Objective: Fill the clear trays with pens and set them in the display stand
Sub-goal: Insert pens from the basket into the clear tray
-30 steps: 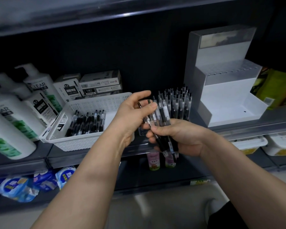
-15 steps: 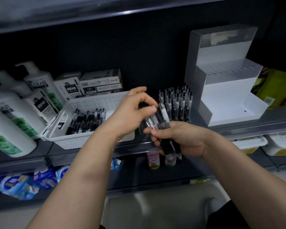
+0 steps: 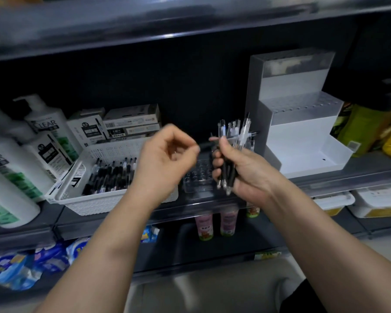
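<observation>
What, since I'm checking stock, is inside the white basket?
Black pens lie side by side in the white basket. The left hand and its forearm cover the basket's right end, so anything there cannot be seen.

- Pens (image 3: 243,134) are showing clear, glossy plastic barrels, with black matt grips lower down that are looking rubbery.
- Tray (image 3: 196,178) is looking like transparent plastic, smooth and catching small highlights.
- Basket (image 3: 113,205) is appearing as white plastic, matt, its walls pierced with a fine grid of holes.
- Stand (image 3: 303,141) is reading as smooth white plastic, faintly sheened, with frosted translucent tiers.
- Bottles (image 3: 45,123) are showing white plastic with a soft gloss and printed labels.
- Boxes (image 3: 133,118) are looking like printed card, matt.
- Shelf (image 3: 359,175) is appearing dark and matt, probably painted metal.
- Packets (image 3: 11,269) are gleaming like crinkled blue plastic film.
</observation>
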